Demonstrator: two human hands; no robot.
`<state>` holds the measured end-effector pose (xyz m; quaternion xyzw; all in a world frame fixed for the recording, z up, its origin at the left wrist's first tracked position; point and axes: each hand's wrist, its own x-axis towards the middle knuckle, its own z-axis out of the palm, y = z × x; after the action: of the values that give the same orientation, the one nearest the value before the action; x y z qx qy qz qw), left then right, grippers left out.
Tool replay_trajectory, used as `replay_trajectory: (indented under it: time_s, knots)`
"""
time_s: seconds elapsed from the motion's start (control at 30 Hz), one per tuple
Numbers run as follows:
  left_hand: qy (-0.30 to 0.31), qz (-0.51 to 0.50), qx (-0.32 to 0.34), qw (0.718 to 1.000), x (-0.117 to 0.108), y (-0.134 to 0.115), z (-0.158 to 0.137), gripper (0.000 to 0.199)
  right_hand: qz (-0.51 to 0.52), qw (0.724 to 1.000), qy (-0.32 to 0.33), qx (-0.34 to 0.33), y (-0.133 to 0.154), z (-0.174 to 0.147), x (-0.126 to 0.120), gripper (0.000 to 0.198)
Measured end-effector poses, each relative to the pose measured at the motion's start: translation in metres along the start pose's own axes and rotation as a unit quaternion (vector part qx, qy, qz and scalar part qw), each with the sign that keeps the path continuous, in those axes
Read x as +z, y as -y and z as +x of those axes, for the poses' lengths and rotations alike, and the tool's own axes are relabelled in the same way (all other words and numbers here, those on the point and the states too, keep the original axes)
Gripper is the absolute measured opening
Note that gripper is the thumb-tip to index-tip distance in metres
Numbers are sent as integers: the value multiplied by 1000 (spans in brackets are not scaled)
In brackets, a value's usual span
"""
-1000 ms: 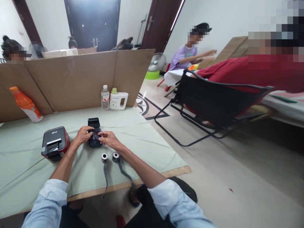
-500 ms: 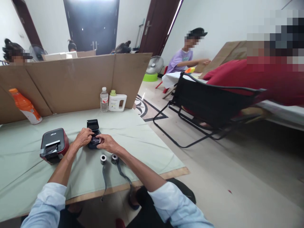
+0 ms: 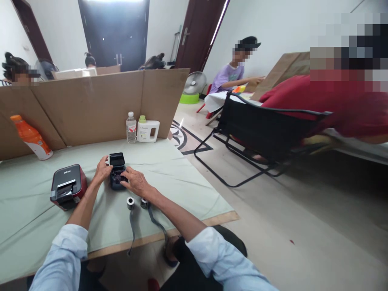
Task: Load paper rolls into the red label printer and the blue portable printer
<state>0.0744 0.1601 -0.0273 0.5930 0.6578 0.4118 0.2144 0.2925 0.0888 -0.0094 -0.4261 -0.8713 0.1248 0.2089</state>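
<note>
A small black box-shaped device (image 3: 117, 184) stands on the cloth-covered table with its lid (image 3: 117, 159) raised. Dark parts show inside it, too small to make out. My left hand (image 3: 103, 170) is at the device's left side, fingers apart, the thumb by its edge. Over its right side reaches my right hand (image 3: 135, 180), fingers spread and tips at the opening; nothing visible is held. Nearer me lie two small rolls, a left roll (image 3: 130, 203) and a right roll (image 3: 144, 203) partly behind my forearm. Each trails a dark strip towards the table edge.
Left of my hands sits a larger black-and-red printer (image 3: 69, 186). An orange bottle (image 3: 32, 138), a clear water bottle (image 3: 131, 128) and a white jug (image 3: 148, 131) stand along the cardboard screen (image 3: 91, 109). A black folding chair (image 3: 257, 133) and other people are beyond the table.
My left hand has drawn back from inside the device to its left side. My right fingers have loosened and spread at the opening. The view has shifted slightly.
</note>
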Motion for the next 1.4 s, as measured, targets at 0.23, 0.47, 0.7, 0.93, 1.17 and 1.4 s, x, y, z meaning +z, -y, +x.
replay_trajectory:
  time_s: [0.23,0.47,0.7,0.93,1.17,1.4]
  knots:
    - [5,1,35,999,-3,-1,-22,59,-25,999,24,-28,0,-1,3,47]
    - [179,91,219,955,-42,-10,-76,46,-17,999,17,-35,-4,-2,5,44]
    - [166,118,256,945,-39,-22,-74,27,-8,999,1,-49,-12,3,9,43]
    - [176,124,255,943,-41,-19,-71,54,6,999,-3,-46,-11,4,8,34]
    - [144,124,251,949,-30,-19,-65,34,14,999,2,-34,-12,7,6,24]
    - [181,123,264,939,-37,-18,-66,44,18,999,2,-28,-11,10,4,24]
